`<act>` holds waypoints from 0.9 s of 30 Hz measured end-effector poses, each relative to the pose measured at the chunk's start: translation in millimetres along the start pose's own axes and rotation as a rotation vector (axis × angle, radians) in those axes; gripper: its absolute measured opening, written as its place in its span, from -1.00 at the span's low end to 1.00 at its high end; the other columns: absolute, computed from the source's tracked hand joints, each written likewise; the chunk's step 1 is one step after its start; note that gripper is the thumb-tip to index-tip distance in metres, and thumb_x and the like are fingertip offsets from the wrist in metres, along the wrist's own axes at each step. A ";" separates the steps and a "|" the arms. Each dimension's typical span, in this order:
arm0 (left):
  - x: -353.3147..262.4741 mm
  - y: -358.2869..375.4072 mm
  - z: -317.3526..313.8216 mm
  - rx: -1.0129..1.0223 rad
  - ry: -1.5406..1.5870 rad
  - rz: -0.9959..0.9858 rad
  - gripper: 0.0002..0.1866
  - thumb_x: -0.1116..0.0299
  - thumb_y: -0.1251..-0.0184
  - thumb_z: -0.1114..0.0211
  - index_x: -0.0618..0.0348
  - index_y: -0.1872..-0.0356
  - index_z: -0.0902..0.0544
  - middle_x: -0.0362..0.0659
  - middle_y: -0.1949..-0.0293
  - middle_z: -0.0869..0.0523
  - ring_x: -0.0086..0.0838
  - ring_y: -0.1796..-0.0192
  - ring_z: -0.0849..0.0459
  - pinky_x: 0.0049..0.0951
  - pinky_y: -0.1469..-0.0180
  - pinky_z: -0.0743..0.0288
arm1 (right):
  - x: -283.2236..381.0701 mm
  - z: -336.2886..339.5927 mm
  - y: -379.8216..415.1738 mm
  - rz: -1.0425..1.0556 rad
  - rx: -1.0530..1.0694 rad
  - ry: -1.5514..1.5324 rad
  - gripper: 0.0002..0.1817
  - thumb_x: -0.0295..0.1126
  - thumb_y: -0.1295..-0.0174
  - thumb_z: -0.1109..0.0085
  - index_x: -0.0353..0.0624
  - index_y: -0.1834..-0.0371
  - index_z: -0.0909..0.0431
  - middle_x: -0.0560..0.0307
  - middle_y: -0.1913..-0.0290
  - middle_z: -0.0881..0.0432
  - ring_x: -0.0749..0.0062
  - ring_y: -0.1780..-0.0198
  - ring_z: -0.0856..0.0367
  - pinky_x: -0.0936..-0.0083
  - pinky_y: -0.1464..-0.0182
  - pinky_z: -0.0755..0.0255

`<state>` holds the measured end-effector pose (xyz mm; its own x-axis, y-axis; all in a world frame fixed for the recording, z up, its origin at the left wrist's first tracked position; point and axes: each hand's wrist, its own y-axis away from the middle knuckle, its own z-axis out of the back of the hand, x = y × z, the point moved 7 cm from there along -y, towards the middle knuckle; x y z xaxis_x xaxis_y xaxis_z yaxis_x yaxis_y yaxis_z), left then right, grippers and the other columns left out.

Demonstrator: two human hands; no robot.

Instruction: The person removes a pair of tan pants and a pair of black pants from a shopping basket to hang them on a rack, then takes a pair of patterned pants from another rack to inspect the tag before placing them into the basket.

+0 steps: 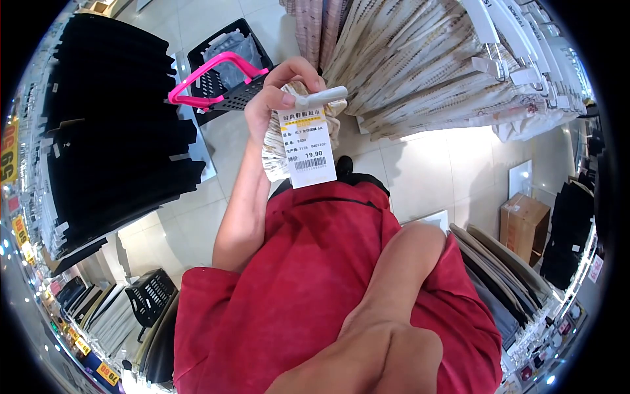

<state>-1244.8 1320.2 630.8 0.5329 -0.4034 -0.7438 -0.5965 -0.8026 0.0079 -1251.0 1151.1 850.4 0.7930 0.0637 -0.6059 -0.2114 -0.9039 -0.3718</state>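
Note:
My left hand (279, 88) is raised ahead of my body, its fingers closed around a white plastic hanger (321, 98), of which only a short end shows. From it hangs a pleated cream patterned garment (275, 157), bunched up behind a white price tag (308, 148). The tag carries a barcode and reads 19.90, facing me. My right arm is bent up, and my right hand (387, 358) is very close to the camera at the bottom edge. Its fingers are not distinguishable.
A black basket (246, 98) with a pink handle (197, 69) stands beyond my left hand, a grey-blue item inside. Racks hold black trousers (118, 131) at left and similar cream patterned garments (400, 65) at upper right. A cardboard box (522, 226) and folded trousers (492, 269) are at right.

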 end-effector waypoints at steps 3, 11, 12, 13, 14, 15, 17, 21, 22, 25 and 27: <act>2.8 -1.8 -2.5 0.015 0.059 0.009 -0.63 0.23 0.33 -0.11 0.26 0.43 -0.51 -0.08 0.46 -0.55 -0.38 0.40 -0.56 -0.49 0.31 -0.45 | -8.7 5.4 1.3 -0.069 0.100 -0.115 -0.61 -0.27 -0.18 -0.02 -0.31 0.01 -0.46 -0.31 0.37 -0.53 0.11 0.48 -0.50 0.33 0.50 -0.36; -4.7 -3.0 2.1 -0.063 0.066 0.014 -0.71 0.26 0.21 -0.11 0.24 0.44 -0.41 -0.10 0.52 -0.47 -0.40 0.42 -0.46 -0.49 0.33 -0.37 | 41.9 42.9 4.1 -0.642 0.217 0.686 -0.76 -0.36 -0.21 -0.05 -0.29 0.19 -0.32 0.13 0.21 -0.31 0.43 0.22 -0.33 0.49 0.20 -0.24; -6.2 -3.6 5.0 -0.095 0.061 0.014 -0.71 0.27 0.19 -0.11 0.25 0.42 -0.42 -0.10 0.52 -0.48 -0.40 0.41 -0.47 -0.50 0.31 -0.39 | 55.3 54.2 8.0 -0.638 0.128 0.819 -0.73 -0.35 -0.14 -0.08 -0.25 0.18 -0.29 0.16 0.24 -0.29 0.43 0.25 -0.30 0.50 0.22 -0.24; -7.7 -4.9 8.9 -0.127 0.056 0.012 -0.71 0.28 0.18 -0.11 0.25 0.41 -0.42 -0.10 0.51 -0.49 -0.41 0.39 -0.49 -0.51 0.29 -0.41 | 76.5 65.4 10.9 -0.605 0.088 1.091 -0.79 -0.42 -0.11 -0.10 -0.21 0.25 -0.32 0.16 0.28 -0.33 0.40 0.31 -0.30 0.50 0.25 -0.25; -8.7 -6.2 13.5 -0.162 0.051 0.009 -0.70 0.28 0.17 -0.11 0.26 0.39 -0.43 -0.09 0.50 -0.50 -0.41 0.37 -0.51 -0.51 0.27 -0.43 | 100.1 71.3 9.6 -0.596 0.204 1.511 -0.86 -0.48 -0.08 -0.13 -0.19 0.35 -0.37 0.12 0.35 -0.40 0.32 0.37 -0.35 0.47 0.31 -0.28; -9.6 -8.5 24.9 -0.235 0.005 -0.061 -0.73 0.31 0.11 -0.09 0.27 0.38 -0.44 -0.10 0.48 -0.52 -0.40 0.35 -0.57 -0.52 0.22 -0.48 | 119.8 75.6 9.5 -0.456 0.217 1.803 -0.90 -0.52 -0.06 -0.16 -0.18 0.44 -0.41 0.08 0.38 -0.46 0.25 0.39 -0.41 0.42 0.35 -0.32; -11.3 -8.3 43.4 -0.368 -0.126 -0.127 -0.81 0.35 -0.04 -0.04 0.23 0.35 -0.46 -0.16 0.42 -0.51 -0.45 0.33 -0.59 -0.54 0.21 -0.47 | 158.2 90.8 13.9 -0.354 0.220 2.312 -0.87 -0.49 -0.05 -0.24 -0.23 0.41 -0.46 0.05 0.39 -0.50 0.21 0.39 -0.47 0.39 0.35 -0.36; -4.9 -1.7 34.5 -0.624 -0.162 -0.109 -0.83 0.34 -0.19 0.04 0.18 0.30 -0.46 -0.22 0.44 -0.47 -0.53 0.38 -0.51 -0.46 0.34 -0.44 | 189.5 119.4 10.8 -0.394 0.074 2.682 -0.29 -0.38 -0.04 -0.31 -0.32 -0.26 -0.20 -0.19 -0.07 -0.43 -0.04 -0.02 -0.46 0.31 -0.03 -0.39; -5.0 2.7 24.1 -0.654 -0.186 -0.088 -0.83 0.33 -0.23 0.05 0.17 0.27 -0.45 -0.22 0.44 -0.47 -0.53 0.37 -0.52 -0.47 0.33 -0.45 | 193.1 129.8 15.7 -0.403 0.034 2.695 -0.19 -0.37 -0.03 -0.33 -0.33 -0.33 -0.09 -0.20 -0.14 -0.36 -0.02 -0.14 -0.38 0.30 -0.12 -0.34; 6.6 -5.6 20.8 -0.614 -0.030 -0.126 -0.80 0.26 -0.36 -0.04 0.13 0.12 -0.37 -0.20 0.34 -0.50 -0.53 0.31 -0.55 -0.47 0.28 -0.49 | 207.3 148.4 13.3 -0.254 -0.075 2.665 -0.10 -0.45 -0.03 -0.32 -0.36 -0.39 0.05 -0.22 -0.23 -0.29 0.00 -0.28 -0.31 0.30 -0.25 -0.25; 14.9 -8.0 23.6 -0.562 0.089 -0.109 -0.70 0.21 -0.35 -0.19 0.12 0.09 -0.34 -0.19 0.26 -0.52 -0.53 0.26 -0.56 -0.47 0.22 -0.51 | 222.3 155.7 10.0 -0.056 -0.063 2.609 -0.18 -0.63 -0.03 -0.21 -0.32 -0.38 0.00 -0.21 -0.23 -0.31 0.03 -0.25 -0.36 0.33 -0.23 -0.27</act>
<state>-1246.3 1331.0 603.9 0.6360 -0.3210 -0.7017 -0.1375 -0.9420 0.3063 -1165.8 1222.1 602.5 -0.3820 -0.2181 0.8981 -0.2081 -0.9265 -0.3135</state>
